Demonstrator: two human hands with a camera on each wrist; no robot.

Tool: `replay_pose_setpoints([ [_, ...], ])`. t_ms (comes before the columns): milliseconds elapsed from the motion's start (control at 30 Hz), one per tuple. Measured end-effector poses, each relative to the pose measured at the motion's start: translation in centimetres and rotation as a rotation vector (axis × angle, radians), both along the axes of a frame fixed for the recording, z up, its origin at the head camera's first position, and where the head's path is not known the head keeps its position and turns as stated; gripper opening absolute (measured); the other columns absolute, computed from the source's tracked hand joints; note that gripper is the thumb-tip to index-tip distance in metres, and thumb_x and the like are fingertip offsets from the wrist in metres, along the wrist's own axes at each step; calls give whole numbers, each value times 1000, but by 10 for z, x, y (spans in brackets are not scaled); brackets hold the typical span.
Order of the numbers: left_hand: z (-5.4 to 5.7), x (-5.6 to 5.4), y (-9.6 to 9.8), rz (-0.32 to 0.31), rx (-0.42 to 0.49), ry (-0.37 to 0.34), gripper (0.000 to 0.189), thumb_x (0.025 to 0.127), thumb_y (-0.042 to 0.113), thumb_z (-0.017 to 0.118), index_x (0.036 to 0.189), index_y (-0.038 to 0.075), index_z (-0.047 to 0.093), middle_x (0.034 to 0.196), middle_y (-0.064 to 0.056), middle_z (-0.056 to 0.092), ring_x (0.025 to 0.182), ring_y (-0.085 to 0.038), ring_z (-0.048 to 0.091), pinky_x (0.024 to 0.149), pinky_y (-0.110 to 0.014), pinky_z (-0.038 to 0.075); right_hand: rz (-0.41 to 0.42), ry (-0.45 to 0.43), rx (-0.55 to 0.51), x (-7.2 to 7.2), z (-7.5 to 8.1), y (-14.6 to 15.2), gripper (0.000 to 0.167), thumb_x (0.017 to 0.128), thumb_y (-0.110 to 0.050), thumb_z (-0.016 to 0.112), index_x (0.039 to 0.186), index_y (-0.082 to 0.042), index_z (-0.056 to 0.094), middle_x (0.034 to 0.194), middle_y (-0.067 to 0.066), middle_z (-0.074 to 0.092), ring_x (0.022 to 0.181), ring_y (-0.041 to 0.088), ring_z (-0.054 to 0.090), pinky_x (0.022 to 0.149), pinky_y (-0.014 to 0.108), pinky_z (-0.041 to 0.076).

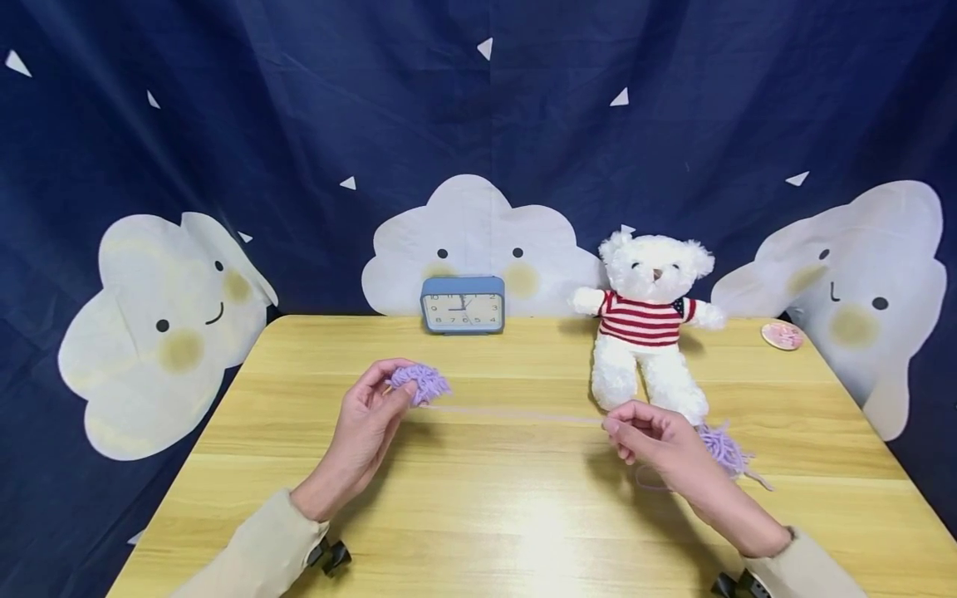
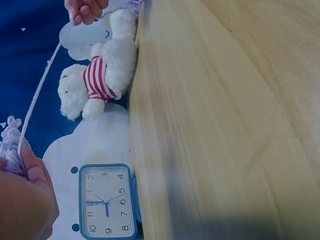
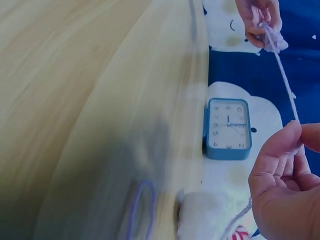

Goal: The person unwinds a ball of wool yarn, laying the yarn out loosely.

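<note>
My left hand (image 1: 366, 419) pinches a small bundle of lilac yarn (image 1: 423, 383) between thumb and fingers, above the left middle of the table. From it a single yarn strand (image 1: 516, 412) runs taut across to my right hand (image 1: 658, 444), whose thumb and forefinger pinch it. In the right wrist view that strand (image 3: 285, 75) stretches between both hands. Beyond the right hand, a loose heap of lilac yarn (image 1: 725, 451) lies on the table, partly hidden by that hand. A slack loop of yarn (image 3: 142, 207) rests on the wood below the right hand.
A white teddy bear (image 1: 649, 320) in a striped sweater sits behind the right hand. A blue clock (image 1: 463, 306) stands at the table's back edge. A round pink disc (image 1: 782, 335) lies at the back right corner. Behind the wooden table (image 1: 463, 515) hangs a dark blue curtain (image 1: 419, 100).
</note>
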State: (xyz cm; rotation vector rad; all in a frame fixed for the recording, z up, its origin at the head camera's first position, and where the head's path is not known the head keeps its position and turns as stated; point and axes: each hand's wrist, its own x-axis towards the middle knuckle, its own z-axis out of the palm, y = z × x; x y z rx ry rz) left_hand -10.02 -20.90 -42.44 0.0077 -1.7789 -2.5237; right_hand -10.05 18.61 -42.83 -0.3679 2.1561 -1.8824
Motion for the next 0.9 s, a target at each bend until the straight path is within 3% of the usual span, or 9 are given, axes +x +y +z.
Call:
replay_pose_setpoints([
  [100, 0, 0, -1, 0, 1, -6, 28, 106, -8, 64, 132, -1, 61, 124, -10, 60, 103, -12, 64, 90, -19, 60, -45, -20, -8, 2, -1, 9, 12, 110, -10, 65, 109, -1, 73, 90, 2, 69, 78, 13, 64, 70, 27, 60],
  [367, -2, 1, -4, -33, 30, 31, 27, 105, -11, 61, 130, -1, 63, 121, -11, 62, 103, -17, 68, 90, -31, 65, -200, -67, -2, 2, -2, 33, 10, 110, -11, 66, 105, -6, 73, 84, 1, 65, 74, 12, 61, 66, 26, 58],
  [533, -1, 3, -4, -69, 29, 32, 28, 105, -10, 63, 131, 0, 64, 126, -10, 60, 106, -15, 66, 95, -26, 62, -268, -72, 2, 1, -3, 44, 11, 110, -11, 66, 107, -4, 74, 84, 2, 66, 75, 12, 61, 67, 26, 57],
  [733, -3, 6, -4, -117, 32, 44, 33, 101, -14, 64, 132, -3, 61, 128, -10, 57, 106, -14, 63, 91, -20, 60, -323, -79, -23, 1, -8, 54, 12, 110, -10, 66, 107, -2, 73, 84, 1, 68, 75, 12, 62, 65, 26, 55],
  [900, -3, 6, -4, -139, 56, 56, 42, 98, -19, 61, 137, -4, 56, 130, -10, 55, 105, -13, 65, 94, -21, 60, -346, -58, -89, -1, -8, 62, 13, 110, -6, 64, 105, -9, 76, 85, -1, 68, 74, 10, 62, 64, 23, 54],
])
